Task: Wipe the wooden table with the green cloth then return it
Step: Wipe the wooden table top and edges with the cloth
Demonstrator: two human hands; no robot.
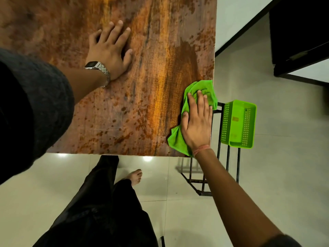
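1. My left hand (111, 50) lies flat on the wooden table (151, 41), well in from the near edge, fingers straight and spread, holding nothing. A metal wristwatch (99, 67) sits on that wrist, with a dark sleeve (35, 104) behind it.
2. The tabletop is mottled orange-brown with darker streaks running away from me; a darker, damp-looking patch shows near its right edge, just beyond the cloth.
3. The green cloth (178, 139) is bright lime, soft and rumpled, bunched into folds. It lies along the right edge near the near right corner, one fold hanging slightly over that edge.
4. My right hand (195, 122) presses down on the cloth with straight fingers held close together, palm flat, not curled round it. A pinkish thread band (201, 150) circles the wrist.
5. Right of the table, apart from it, a green perforated plastic basket (238, 123) sits on a dark metal frame stand (220, 157).
6. Below the near edge I see dark trousers (99, 202) and a bare foot (136, 176) on pale floor tiles (284, 175).
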